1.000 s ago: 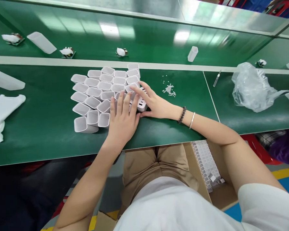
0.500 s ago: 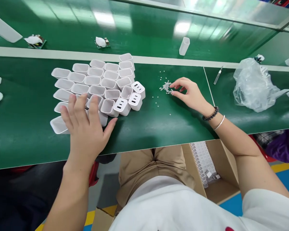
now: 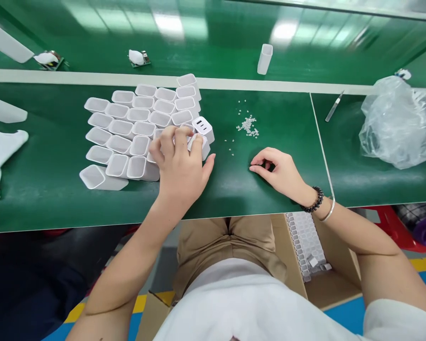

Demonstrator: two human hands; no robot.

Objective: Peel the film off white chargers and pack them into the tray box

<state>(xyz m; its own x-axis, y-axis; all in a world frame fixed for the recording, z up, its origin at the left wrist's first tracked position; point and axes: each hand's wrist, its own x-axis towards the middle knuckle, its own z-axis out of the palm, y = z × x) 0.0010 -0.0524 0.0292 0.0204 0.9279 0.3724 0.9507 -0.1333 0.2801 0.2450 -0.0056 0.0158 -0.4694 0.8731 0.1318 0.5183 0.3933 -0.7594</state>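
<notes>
Rows of white, open-topped plastic charger housings [image 3: 118, 127] stand packed together on the green bench. My left hand [image 3: 181, 161] lies over their front right corner, fingers apart and bent across the tops, thumb out to the side. Under and beside it is a housing with a slotted end face [image 3: 202, 126]; what lies beneath the palm is hidden. My right hand [image 3: 280, 170] is low over the bench with thumb and forefinger pinched together; anything between them is too small to make out. Beyond it lies a loose pile of tiny clear pieces [image 3: 248, 126].
A clear plastic bag [image 3: 397, 123] and a slim pen-like tool [image 3: 334, 106] lie to the right. One white housing [image 3: 265, 59] and a circuit board [image 3: 139, 58] sit at the back. A white glove [image 3: 2, 154] is far left. Below the bench edge, a cardboard box [image 3: 335, 284] holds more housings.
My left hand has moved right across the housings to their front right corner. My right hand has drawn back from the small pieces toward the bench's near edge, fingers pinched.
</notes>
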